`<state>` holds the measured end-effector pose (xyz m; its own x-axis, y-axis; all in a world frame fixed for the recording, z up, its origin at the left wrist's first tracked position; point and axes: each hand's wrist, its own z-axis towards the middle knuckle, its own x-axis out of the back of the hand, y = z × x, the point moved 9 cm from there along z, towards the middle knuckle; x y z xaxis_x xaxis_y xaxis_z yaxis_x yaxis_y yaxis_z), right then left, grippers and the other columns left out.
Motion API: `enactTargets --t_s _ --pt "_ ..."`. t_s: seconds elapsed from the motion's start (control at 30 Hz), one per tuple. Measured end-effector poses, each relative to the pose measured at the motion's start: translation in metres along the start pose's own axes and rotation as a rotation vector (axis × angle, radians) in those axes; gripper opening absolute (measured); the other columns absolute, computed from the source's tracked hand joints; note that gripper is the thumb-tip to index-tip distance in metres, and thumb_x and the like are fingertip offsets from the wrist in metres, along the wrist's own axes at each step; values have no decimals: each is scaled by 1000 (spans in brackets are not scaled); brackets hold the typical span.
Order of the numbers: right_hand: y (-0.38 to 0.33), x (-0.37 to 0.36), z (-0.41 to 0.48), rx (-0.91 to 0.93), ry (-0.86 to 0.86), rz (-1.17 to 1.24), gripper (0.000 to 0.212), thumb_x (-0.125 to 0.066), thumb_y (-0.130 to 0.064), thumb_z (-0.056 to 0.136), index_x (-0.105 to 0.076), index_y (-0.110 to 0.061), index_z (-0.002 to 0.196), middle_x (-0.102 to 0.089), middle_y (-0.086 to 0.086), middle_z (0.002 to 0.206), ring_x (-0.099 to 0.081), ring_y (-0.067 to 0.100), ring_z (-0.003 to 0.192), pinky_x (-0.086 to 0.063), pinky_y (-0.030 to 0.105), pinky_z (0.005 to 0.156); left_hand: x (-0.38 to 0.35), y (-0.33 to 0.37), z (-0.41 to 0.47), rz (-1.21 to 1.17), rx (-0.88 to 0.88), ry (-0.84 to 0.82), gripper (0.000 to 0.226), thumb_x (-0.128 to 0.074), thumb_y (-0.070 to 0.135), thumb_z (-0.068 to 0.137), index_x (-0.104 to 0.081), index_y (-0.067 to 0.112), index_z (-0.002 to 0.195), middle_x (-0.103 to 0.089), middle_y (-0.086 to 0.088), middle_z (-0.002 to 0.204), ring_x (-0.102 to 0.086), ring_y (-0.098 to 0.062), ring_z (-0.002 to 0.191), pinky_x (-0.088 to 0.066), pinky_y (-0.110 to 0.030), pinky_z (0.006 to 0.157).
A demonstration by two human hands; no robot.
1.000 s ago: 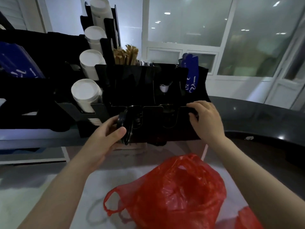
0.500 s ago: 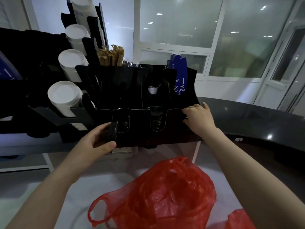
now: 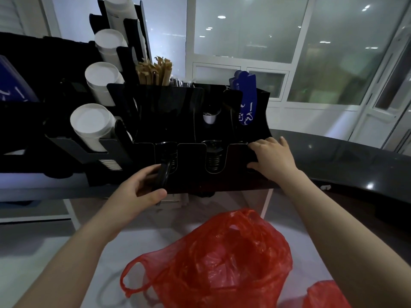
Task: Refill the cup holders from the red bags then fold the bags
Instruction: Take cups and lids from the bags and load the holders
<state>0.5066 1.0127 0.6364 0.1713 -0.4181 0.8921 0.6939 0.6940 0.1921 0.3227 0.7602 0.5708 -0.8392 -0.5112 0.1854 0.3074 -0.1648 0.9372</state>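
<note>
Nearest me, the crumpled red plastic bag [image 3: 222,258] sits open-mouthed by the near edge of the white counter [image 3: 66,252], and a second red bag [image 3: 322,294] pokes in at the near right corner. Past that, the left hand [image 3: 138,190] has thumb and fingers curled round a short stack of black plastic lids [image 3: 164,174], held on edge at the left front slot of the black acrylic holder [image 3: 169,112]. The right hand [image 3: 271,158] grips the right front slot, fingers hooked over the rim. I'd tip the stack flat, line it up with the lids already in there, and lower it instead of dropping it, bracing with the right so nothing skids. Far left, white paper cups [image 3: 91,121] fill the tiered racks.
</note>
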Motion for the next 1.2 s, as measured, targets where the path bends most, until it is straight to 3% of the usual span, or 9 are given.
enactTargets --t_s 0.23,0.4,0.53,0.7,0.83,1.03,1.2 --pt "1 5 -2 -40 88 53 48 -68 -28 84 -53 -20 129 -66 4 113 -50 27 118 -26 44 109 -6 4 0 23 11 -24 53 -72 49 60 -52 68 105 -60 33 114 -55 13 107 -45 -2 72" --pt "14 17 -5 -94 174 123 48 -71 -29 83 -56 -22 129 -69 7 107 -54 28 114 -28 42 108 -6 3 2 9 4 -8 56 -72 43 61 -53 57 112 -62 23 117 -56 8 109 -47 -5 75" --pt "17 16 -6 -105 146 156 50 -73 -26 81 -56 -23 128 -68 8 109 -53 28 114 -30 42 106 -13 6 3 -6 3 -21 57 -73 42 59 -54 55 111 -63 24 115 -57 8 108 -46 -7 77" --pt "15 15 -6 -110 128 170 50 -72 -22 81 -55 -22 129 -66 9 111 -52 28 116 -31 41 104 -19 6 3 28 14 -47 57 -74 46 58 -53 62 109 -59 24 121 -52 11 113 -41 -18 90" --pt "17 26 -10 -136 231 250 49 -71 -22 83 -55 -18 129 -68 9 110 -55 30 112 -35 42 101 -19 5 3 41 13 -50 54 -74 43 62 -54 65 107 -59 20 124 -52 8 115 -41 -22 94" --pt "33 36 -24 -305 375 556 42 -69 -23 85 -56 -19 124 -66 8 106 -58 27 101 -43 36 82 -20 7 4 30 7 -50 57 -74 45 61 -53 62 111 -59 20 124 -52 8 115 -40 -19 90" --pt "29 43 -28 -314 401 625 40 -67 -25 87 -55 -20 124 -65 4 109 -58 23 103 -45 33 82 -24 15 1 7 -10 -65 57 -73 44 61 -52 58 112 -61 24 119 -55 10 110 -47 -9 78"
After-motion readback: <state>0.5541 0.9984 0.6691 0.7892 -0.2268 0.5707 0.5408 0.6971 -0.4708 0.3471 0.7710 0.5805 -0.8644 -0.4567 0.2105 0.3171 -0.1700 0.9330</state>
